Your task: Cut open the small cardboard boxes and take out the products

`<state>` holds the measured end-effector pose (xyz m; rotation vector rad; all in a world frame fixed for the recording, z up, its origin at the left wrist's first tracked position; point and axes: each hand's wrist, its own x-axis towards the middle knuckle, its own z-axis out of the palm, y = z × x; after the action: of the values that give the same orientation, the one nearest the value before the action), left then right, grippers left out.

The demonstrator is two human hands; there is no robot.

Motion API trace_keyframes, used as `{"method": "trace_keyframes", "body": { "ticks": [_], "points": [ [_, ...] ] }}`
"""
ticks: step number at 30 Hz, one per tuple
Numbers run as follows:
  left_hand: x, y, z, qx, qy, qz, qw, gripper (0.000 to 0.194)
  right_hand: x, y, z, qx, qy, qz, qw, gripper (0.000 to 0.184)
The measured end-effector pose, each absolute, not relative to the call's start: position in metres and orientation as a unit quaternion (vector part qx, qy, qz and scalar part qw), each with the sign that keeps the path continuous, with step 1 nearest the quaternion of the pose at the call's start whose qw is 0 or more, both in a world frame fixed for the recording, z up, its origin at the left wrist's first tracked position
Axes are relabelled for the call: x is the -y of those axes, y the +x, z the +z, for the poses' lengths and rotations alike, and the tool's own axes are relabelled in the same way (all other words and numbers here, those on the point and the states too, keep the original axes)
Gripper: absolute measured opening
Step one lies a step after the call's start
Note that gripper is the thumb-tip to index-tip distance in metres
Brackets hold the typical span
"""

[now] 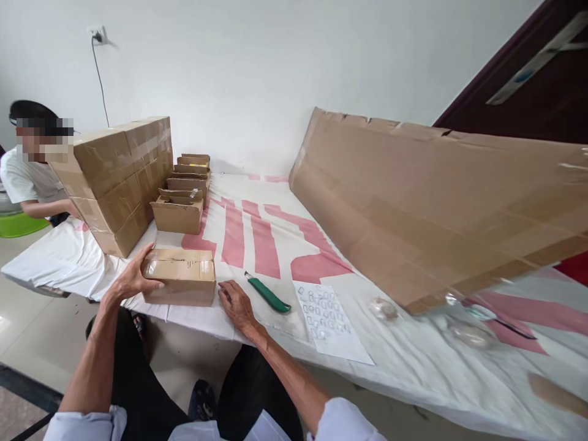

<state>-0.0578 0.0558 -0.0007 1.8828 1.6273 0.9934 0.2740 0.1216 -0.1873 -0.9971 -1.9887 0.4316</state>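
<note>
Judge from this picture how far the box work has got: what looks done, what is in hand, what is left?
Done: a row of opened small boxes stands beside the stacked sealed cartons. In hand: the left hand grips a taped small box; the right hand rests flat beside it, near the green knife. Left: that tape is uncut.

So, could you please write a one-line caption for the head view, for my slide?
Left hand grips a taped small box; right hand rests on the table beside a green cutter.
</note>
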Motion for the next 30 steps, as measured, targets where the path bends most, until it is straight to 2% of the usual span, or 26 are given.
{"method": "trace_keyframes", "body": {
  "ticks": [5, 8, 11, 15, 19, 22, 25, 30],
  "points": [
    [-0.06, -0.069, -0.028, -0.563, 0.6, 0.462, 0.331, 0.151, -0.126, 0.284, -0.172, 0.795, -0.416, 0.123, 0.425, 0.031],
    [-0.055, -0.07, -0.038, -0.551, 0.584, 0.458, 0.382, 0.148, -0.134, 0.308, -0.163, 0.799, -0.469, 0.05, 0.374, 0.032],
    [-0.047, -0.068, -0.046, -0.533, 0.584, 0.45, 0.415, 0.138, -0.14, 0.338, -0.16, 0.793, -0.544, 0.009, 0.274, 0.032],
    [-0.038, -0.053, -0.054, -0.523, 0.604, 0.472, 0.372, 0.131, -0.142, 0.365, -0.164, 0.787, -0.598, 0.01, 0.15, 0.029],
    [-0.023, -0.027, -0.061, -0.556, 0.623, 0.472, 0.284, 0.129, -0.143, 0.373, -0.166, 0.79, -0.602, 0.02, 0.111, 0.023],
    [-0.01, -0.007, -0.063, -0.562, 0.637, 0.469, 0.241, 0.127, -0.142, 0.375, -0.167, 0.788, -0.604, 0.022, 0.116, 0.021],
    [0.001, 0.007, -0.063, -0.554, 0.642, 0.473, 0.236, 0.128, -0.141, 0.379, -0.167, 0.781, -0.603, 0.045, 0.156, 0.025],
    [0.012, 0.018, -0.058, -0.541, 0.65, 0.482, 0.23, 0.125, -0.142, 0.384, -0.155, 0.709, -0.6, 0.163, 0.332, 0.038]
  ]
}}
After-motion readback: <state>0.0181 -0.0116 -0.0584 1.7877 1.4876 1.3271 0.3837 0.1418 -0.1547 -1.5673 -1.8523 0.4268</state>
